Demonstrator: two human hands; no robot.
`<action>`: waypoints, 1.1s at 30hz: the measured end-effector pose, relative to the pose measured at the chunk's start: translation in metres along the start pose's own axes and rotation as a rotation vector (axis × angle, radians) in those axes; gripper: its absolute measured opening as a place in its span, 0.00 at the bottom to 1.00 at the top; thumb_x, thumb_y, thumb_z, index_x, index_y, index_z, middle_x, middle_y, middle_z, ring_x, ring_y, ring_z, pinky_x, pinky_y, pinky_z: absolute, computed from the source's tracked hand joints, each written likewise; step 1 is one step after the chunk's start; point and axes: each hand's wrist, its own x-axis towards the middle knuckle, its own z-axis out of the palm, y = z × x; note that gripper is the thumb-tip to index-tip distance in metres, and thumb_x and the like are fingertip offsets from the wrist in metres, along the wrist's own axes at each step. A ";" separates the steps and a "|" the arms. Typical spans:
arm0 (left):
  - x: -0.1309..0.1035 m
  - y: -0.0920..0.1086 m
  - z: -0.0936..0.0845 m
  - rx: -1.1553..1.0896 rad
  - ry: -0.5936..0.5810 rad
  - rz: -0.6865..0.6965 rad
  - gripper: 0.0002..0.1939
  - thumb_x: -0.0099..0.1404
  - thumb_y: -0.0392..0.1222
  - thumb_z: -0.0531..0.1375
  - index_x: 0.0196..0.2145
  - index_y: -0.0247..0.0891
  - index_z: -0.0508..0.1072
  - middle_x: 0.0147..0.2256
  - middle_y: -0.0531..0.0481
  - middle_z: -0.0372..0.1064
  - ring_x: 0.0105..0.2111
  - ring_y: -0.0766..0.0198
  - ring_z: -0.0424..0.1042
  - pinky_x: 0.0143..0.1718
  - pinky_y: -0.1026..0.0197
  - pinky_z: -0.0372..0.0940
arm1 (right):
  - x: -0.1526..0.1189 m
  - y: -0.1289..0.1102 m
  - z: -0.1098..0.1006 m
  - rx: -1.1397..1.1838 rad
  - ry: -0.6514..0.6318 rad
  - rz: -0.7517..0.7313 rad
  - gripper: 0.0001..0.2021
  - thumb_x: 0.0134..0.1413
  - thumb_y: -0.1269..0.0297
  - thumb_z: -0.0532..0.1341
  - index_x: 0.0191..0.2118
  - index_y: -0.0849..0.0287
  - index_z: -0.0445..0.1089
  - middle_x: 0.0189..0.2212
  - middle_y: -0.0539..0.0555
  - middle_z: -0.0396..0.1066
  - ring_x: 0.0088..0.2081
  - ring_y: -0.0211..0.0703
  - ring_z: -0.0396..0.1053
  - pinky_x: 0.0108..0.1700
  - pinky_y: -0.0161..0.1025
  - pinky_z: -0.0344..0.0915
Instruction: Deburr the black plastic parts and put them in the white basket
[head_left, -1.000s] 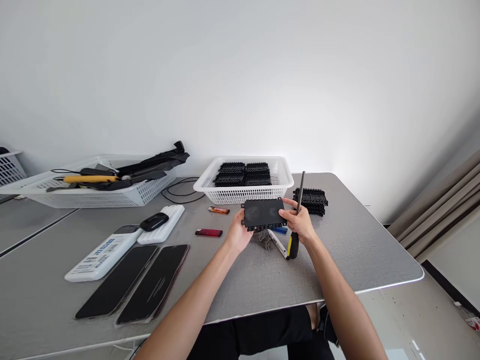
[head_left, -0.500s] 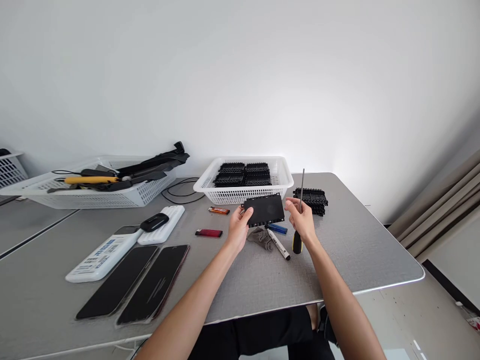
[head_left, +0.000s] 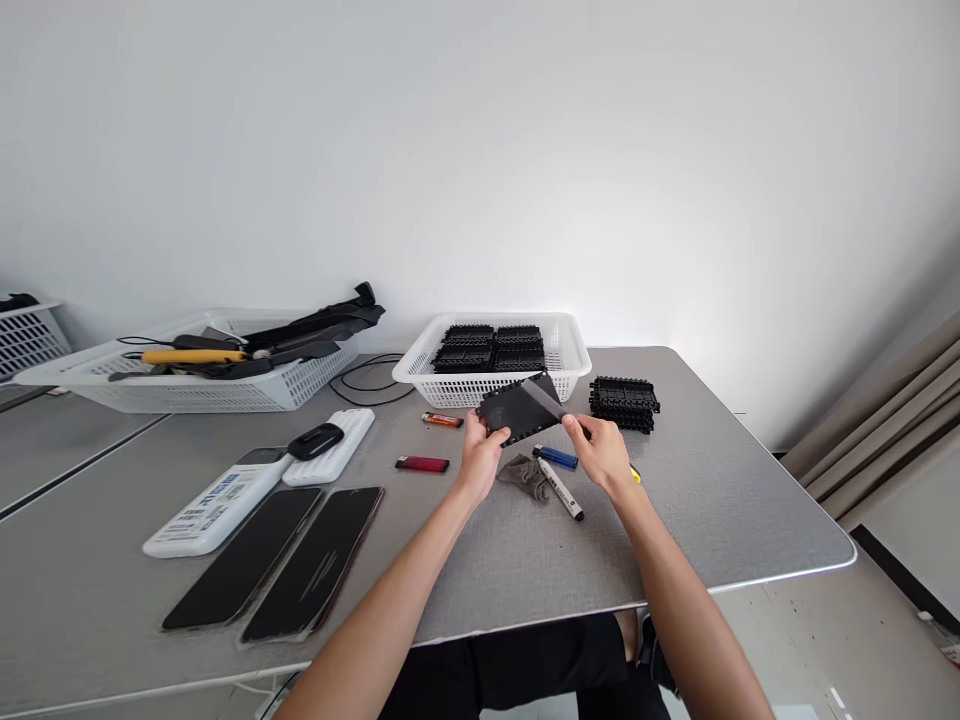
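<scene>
Phones: two dark phones (head_left: pixel 277 560) lie flat at the near left of the desk (head_left: pixel 712 500), close to the near edge; a careless elbow could nudge them off.
Lighters: a red lighter (head_left: pixel 421 464) and an orange one (head_left: pixel 442 421) sit just left of your left hand; I judge a slipping plate would land among them.
Left hand: your left hand (head_left: pixel 480 452) pinches the left end of the black plate (head_left: pixel 519 408), thumb on top, fingers under. The grip is closed on one edge only, so the plate may pivot or twist out if pushed.
Black plate: held above the desk, tilted, just in front of the white basket (head_left: pixel 568 352) of black parts.
Cloth and pens: a grey cloth (head_left: pixel 525 475), a white marker (head_left: pixel 560 489) and a blue pen (head_left: pixel 556 457) lie below the plate, between your hands.
Right hand: your right hand (head_left: pixel 604 452) is closed round a screwdriver (head_left: pixel 553 409), its shaft lying across the plate's face. If the tip skids on that smooth face, it could scratch it or jab towards your left fingers.
Stack: black parts (head_left: pixel 624 401) sit on the far right, apart from your hand.
</scene>
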 end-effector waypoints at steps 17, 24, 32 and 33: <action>0.001 -0.009 -0.009 0.167 -0.057 0.043 0.22 0.57 0.52 0.67 0.43 0.42 0.64 0.47 0.46 0.70 0.51 0.56 0.69 0.54 0.54 0.62 | 0.004 0.008 0.006 -0.348 -0.161 -0.036 0.30 0.67 0.43 0.50 0.24 0.58 0.74 0.20 0.56 0.69 0.25 0.41 0.65 0.28 0.37 0.43; 0.003 -0.006 -0.009 0.258 -0.001 0.127 0.23 0.55 0.50 0.69 0.43 0.41 0.65 0.44 0.47 0.71 0.49 0.56 0.70 0.55 0.54 0.61 | 0.003 0.007 0.005 -0.382 -0.144 -0.046 0.30 0.66 0.41 0.49 0.24 0.58 0.74 0.20 0.56 0.69 0.25 0.42 0.66 0.28 0.38 0.42; 0.002 -0.008 -0.011 0.291 -0.033 0.108 0.23 0.56 0.52 0.68 0.43 0.41 0.66 0.45 0.46 0.70 0.50 0.55 0.69 0.56 0.53 0.60 | 0.003 0.008 0.004 -0.361 -0.139 -0.072 0.30 0.66 0.42 0.50 0.25 0.57 0.74 0.21 0.55 0.70 0.25 0.41 0.66 0.27 0.37 0.43; 0.002 -0.008 -0.011 0.288 -0.027 0.111 0.23 0.56 0.52 0.68 0.43 0.41 0.66 0.45 0.46 0.70 0.50 0.55 0.69 0.55 0.53 0.60 | 0.003 0.008 0.004 -0.363 -0.135 -0.072 0.29 0.66 0.42 0.50 0.25 0.57 0.74 0.21 0.55 0.70 0.25 0.41 0.66 0.27 0.37 0.43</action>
